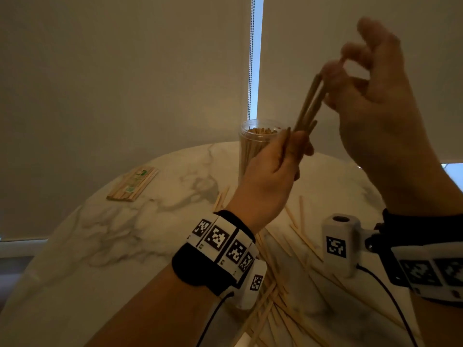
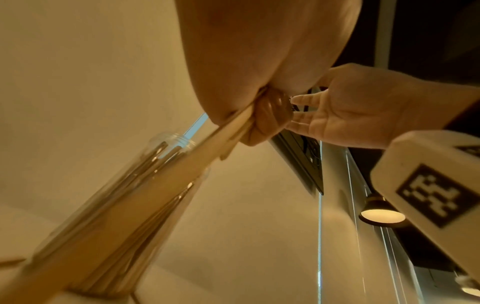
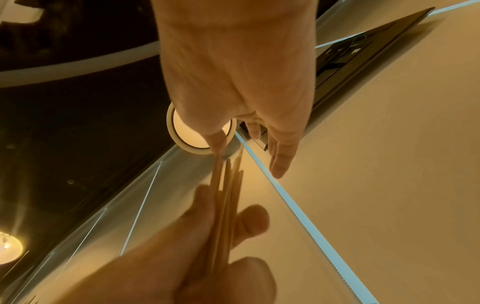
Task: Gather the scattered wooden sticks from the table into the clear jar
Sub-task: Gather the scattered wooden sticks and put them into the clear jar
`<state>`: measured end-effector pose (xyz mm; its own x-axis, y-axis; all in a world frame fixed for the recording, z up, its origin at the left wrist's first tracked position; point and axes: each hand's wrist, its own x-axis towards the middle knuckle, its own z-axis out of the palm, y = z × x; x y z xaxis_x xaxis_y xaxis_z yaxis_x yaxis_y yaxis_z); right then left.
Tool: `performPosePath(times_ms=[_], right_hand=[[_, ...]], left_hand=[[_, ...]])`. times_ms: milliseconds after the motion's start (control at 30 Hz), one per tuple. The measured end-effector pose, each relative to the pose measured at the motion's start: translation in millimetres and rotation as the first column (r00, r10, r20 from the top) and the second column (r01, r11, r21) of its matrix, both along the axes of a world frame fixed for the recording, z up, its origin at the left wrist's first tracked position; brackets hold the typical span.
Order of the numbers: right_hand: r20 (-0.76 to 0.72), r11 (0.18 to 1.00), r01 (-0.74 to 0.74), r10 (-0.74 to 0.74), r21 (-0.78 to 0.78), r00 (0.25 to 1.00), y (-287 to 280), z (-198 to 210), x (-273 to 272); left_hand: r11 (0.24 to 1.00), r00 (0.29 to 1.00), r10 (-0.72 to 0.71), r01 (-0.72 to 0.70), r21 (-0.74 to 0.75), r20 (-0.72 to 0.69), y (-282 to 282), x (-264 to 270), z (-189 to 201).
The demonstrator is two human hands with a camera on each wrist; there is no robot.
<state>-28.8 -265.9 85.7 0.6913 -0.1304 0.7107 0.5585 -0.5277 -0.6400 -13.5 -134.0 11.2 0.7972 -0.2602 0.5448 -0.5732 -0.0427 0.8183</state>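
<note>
My left hand [image 1: 297,149] grips the lower end of a small bundle of wooden sticks [image 1: 309,103], held up over the table. The bundle slants up to the right, where the thumb and forefinger of my raised right hand [image 1: 334,70] pinch its top ends; the other fingers stand spread. In the right wrist view the sticks [image 3: 226,195] run from that hand [image 3: 221,144] down into the left hand [image 3: 207,257]. The clear jar [image 1: 250,149], packed with upright sticks, stands just behind the left hand. Seen from the left wrist, the jar [image 2: 103,216] lies behind the held sticks [image 2: 221,139].
Several loose sticks [image 1: 298,234] lie scattered on the round marble table [image 1: 125,234] under and between my wrists. A wrapped flat pack of sticks [image 1: 132,184] lies at the far left. Roller blinds with a bead chain [image 1: 250,58] hang behind the table.
</note>
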Motion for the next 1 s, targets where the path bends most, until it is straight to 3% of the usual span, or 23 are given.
performPosePath(times_ms=[100,233,433,533,600,700,833,1000], right_hand=[[0.029,0.996,-0.052,0.054,-0.073,0.998,1,5,-4],[-0.118,0.962,-0.172,0.150,-0.214,0.982,9,5,-12],[-0.241,0.906,-0.247,0.170,-0.343,0.956,8,-1,-8],[-0.249,0.910,-0.357,0.303,-0.212,0.920,11,-5,-6],[-0.211,0.919,-0.378,0.351,-0.107,0.912,12,-7,-2],[-0.360,0.895,-0.421,0.348,-0.147,0.865,12,-14,3],[-0.685,0.755,-0.582,0.252,-0.302,0.684,26,-33,6],[-0.733,0.838,-0.534,0.293,-0.113,0.614,38,-43,9]], left_hand=[[0.991,0.998,-0.044,0.039,0.125,0.034,-6,-4,0],[0.997,0.999,-0.042,0.043,0.057,-0.018,-3,-3,-1],[1.000,1.000,0.007,-0.006,0.030,-0.015,8,8,-1],[1.000,0.999,0.030,-0.030,0.001,-0.011,11,8,4],[0.991,0.997,0.037,-0.044,-0.127,-0.061,20,9,10],[0.921,0.994,0.003,-0.046,-0.386,-0.111,37,14,22],[0.766,0.988,-0.042,-0.064,-0.640,-0.150,46,20,31],[0.629,0.978,-0.043,-0.131,-0.766,-0.203,48,24,32]])
